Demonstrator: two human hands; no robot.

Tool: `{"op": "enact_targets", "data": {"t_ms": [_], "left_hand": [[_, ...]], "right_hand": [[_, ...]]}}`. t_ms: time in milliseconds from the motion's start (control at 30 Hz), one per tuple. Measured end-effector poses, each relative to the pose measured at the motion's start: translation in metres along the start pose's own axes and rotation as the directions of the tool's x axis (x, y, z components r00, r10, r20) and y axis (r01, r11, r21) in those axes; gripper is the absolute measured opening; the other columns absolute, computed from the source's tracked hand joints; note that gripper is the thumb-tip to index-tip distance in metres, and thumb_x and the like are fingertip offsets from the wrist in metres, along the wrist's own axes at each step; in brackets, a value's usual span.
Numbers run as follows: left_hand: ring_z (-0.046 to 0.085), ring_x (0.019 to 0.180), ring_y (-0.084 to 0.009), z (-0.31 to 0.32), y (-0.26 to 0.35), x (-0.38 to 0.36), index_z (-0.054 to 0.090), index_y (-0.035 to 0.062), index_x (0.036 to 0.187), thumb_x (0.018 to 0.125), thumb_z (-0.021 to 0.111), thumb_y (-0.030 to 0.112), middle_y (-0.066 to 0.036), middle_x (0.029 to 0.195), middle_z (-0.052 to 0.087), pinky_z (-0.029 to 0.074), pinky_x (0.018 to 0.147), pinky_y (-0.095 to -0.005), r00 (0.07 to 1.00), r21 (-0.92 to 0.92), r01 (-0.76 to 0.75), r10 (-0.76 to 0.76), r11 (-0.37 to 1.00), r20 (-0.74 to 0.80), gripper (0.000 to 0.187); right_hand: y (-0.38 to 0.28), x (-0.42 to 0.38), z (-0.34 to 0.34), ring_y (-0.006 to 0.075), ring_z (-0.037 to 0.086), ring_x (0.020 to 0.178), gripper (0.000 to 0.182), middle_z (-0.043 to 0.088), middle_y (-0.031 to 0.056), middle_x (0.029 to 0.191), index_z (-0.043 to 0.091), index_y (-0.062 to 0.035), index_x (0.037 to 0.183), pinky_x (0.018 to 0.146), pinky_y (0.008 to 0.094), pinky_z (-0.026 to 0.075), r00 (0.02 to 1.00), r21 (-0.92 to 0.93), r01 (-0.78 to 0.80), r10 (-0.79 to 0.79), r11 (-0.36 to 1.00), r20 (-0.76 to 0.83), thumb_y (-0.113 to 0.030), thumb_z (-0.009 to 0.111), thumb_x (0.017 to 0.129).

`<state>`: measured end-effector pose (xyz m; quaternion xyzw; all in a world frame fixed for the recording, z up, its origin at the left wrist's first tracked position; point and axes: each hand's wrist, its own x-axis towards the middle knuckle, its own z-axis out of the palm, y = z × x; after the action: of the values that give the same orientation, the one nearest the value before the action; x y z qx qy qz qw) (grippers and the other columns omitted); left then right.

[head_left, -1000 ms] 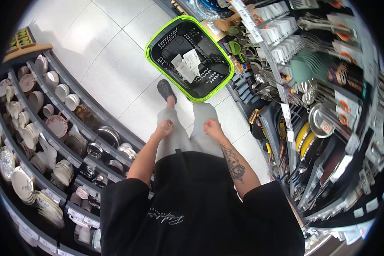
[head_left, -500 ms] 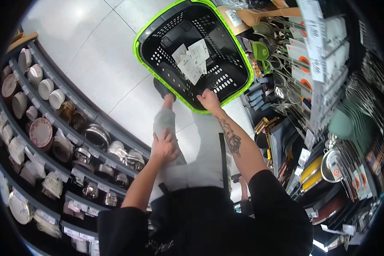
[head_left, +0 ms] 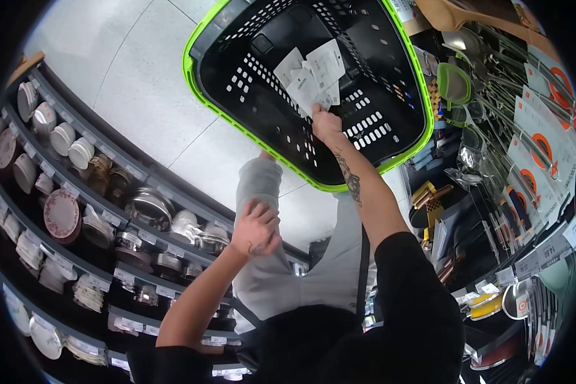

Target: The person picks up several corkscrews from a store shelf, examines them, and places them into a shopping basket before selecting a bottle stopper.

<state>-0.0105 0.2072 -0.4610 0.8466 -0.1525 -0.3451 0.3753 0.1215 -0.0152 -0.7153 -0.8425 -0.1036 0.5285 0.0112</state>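
A black shopping basket [head_left: 237,105] with a bright green rim stands in front of me, its perforated inside facing up. Several white printed cards [head_left: 318,72] lie overlapping on its bottom. My right hand [head_left: 327,123] reaches in over the near rim, fingers closed at the lower edge of the cards and seemingly pinching one; the fingertips are partly hidden. On my grey-trousered leg rests my left hand [head_left: 257,228], open and holding nothing, with its fingers bent over the knee.
Curved shelves on the left hold plates [head_left: 62,212], bowls [head_left: 81,152] and metal pots [head_left: 149,208]. Kitchen utensils hang close on the right, among them a wooden spoon [head_left: 441,14] and a green-rimmed strainer [head_left: 454,83]. Pale floor tiles [head_left: 153,83] lie between.
My right hand has moved from the basket's near side down to the cards. The basket appears larger and nearer. My left hand stays on the leg, its fingers closer together.
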Motion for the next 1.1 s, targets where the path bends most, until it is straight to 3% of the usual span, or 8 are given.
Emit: {"op": "enact_targets", "data": {"t_ms": [200, 333, 467, 600, 733, 900, 1000, 1100], "left_hand": [[0.055, 0.102, -0.0244, 0.005, 0.004, 0.0, 0.067, 0.0062, 0.083, 0.062, 0.061, 0.026, -0.006, 0.097, 0.065, 0.036, 0.102, -0.0444, 0.999, -0.012, 0.021, -0.021, 1.0, 0.026, 0.029], [0.056, 0.1, -0.0245, 0.007, 0.004, -0.001, 0.068, 0.0058, 0.084, 0.064, 0.06, 0.026, -0.006, 0.094, 0.065, 0.036, 0.101, -0.044, 1.0, -0.025, 0.026, -0.026, 0.999, 0.006, 0.03], [0.056, 0.1, -0.0247, 0.006, 0.001, -0.001, 0.068, 0.0055, 0.085, 0.063, 0.06, 0.026, -0.006, 0.094, 0.065, 0.036, 0.101, -0.0439, 0.999, -0.063, 0.045, -0.044, 0.997, 0.019, 0.031], [0.057, 0.102, -0.0242, 0.006, 0.001, 0.0, 0.067, 0.0045, 0.084, 0.061, 0.06, 0.024, -0.006, 0.099, 0.066, 0.038, 0.1, -0.0435, 0.998, -0.067, 0.061, -0.061, 0.996, -0.003, 0.031], [0.057, 0.103, -0.0243, 0.003, 0.0, 0.0, 0.067, 0.005, 0.086, 0.062, 0.06, 0.025, -0.006, 0.097, 0.066, 0.038, 0.1, -0.0436, 0.997, -0.079, 0.083, -0.083, 0.993, 0.012, 0.032], [0.056, 0.104, -0.0249, 0.001, -0.004, 0.0, 0.067, 0.005, 0.086, 0.061, 0.059, 0.024, -0.007, 0.098, 0.065, 0.038, 0.101, -0.0436, 0.996, -0.152, 0.081, -0.084, 0.985, -0.017, 0.032], [0.057, 0.103, -0.0252, -0.002, -0.004, 0.0, 0.066, 0.0048, 0.085, 0.061, 0.058, 0.024, -0.006, 0.098, 0.065, 0.039, 0.101, -0.0437, 0.995, -0.177, 0.085, -0.093, 0.981, -0.039, 0.032], [0.057, 0.103, -0.0253, 0.0, -0.003, 0.002, 0.066, 0.0049, 0.085, 0.06, 0.058, 0.024, -0.006, 0.098, 0.065, 0.039, 0.1, -0.0438, 0.995, -0.166, 0.081, -0.089, 0.983, -0.04, 0.032]], "right_hand": [[0.007, -0.077, -0.048, 0.045, 0.064, 0.076, 0.034, 0.065, 0.0261, 0.08, 0.041, -0.0002, 0.107, 0.069, 0.0539, 0.052, 0.946, 0.255, 0.268, -0.203, 0.929, -0.254, -0.015, 0.059, 0.083], [0.029, -0.092, -0.079, 0.0475, 0.062, 0.071, 0.038, 0.062, 0.0293, 0.075, 0.04, 0.0035, 0.11, 0.064, 0.0537, 0.051, 0.946, 0.458, 0.187, -0.034, 0.869, -0.322, -0.016, 0.059, 0.083], [0.031, -0.033, -0.094, 0.0469, 0.063, 0.075, 0.032, 0.063, 0.0284, 0.076, 0.043, 0.0047, 0.099, 0.068, 0.0528, 0.052, 0.918, 0.372, 0.097, 0.062, 0.923, -0.391, -0.016, 0.061, 0.081], [0.005, 0.042, -0.096, 0.0417, 0.067, 0.089, 0.048, 0.067, 0.0273, 0.096, 0.037, 0.0033, 0.119, 0.079, 0.0498, 0.053, 0.965, 0.22, -0.14, 0.183, 0.965, -0.188, -0.015, 0.06, 0.081], [-0.036, 0.081, -0.103, 0.0336, 0.068, 0.094, 0.074, 0.067, 0.0204, 0.107, 0.015, -0.0125, 0.148, 0.08, 0.0449, 0.053, 0.982, -0.039, -0.09, 0.083, 0.995, -0.167, -0.013, 0.053, 0.085], [-0.041, 0.1, -0.104, 0.0465, 0.049, 0.111, 0.046, 0.039, 0.0183, 0.129, 0.052, -0.0158, 0.132, 0.083, 0.0458, 0.054, 0.973, -0.276, -0.145, 0.086, 0.95, -0.215, -0.023, 0.055, 0.087], [-0.019, 0.117, -0.072, 0.0452, 0.05, 0.111, 0.038, 0.043, 0.0179, 0.126, 0.058, -0.0118, 0.124, 0.082, 0.0455, 0.054, 0.969, -0.137, -0.049, 0.014, 0.989, -0.248, -0.023, 0.057, 0.087], [-0.007, 0.093, -0.038, 0.0467, 0.049, 0.113, 0.035, 0.044, 0.0192, 0.124, 0.06, -0.0023, 0.116, 0.082, 0.0457, 0.054, 0.956, -0.339, 0.006, -0.105, 0.941, -0.276, -0.022, 0.058, 0.086]]}}
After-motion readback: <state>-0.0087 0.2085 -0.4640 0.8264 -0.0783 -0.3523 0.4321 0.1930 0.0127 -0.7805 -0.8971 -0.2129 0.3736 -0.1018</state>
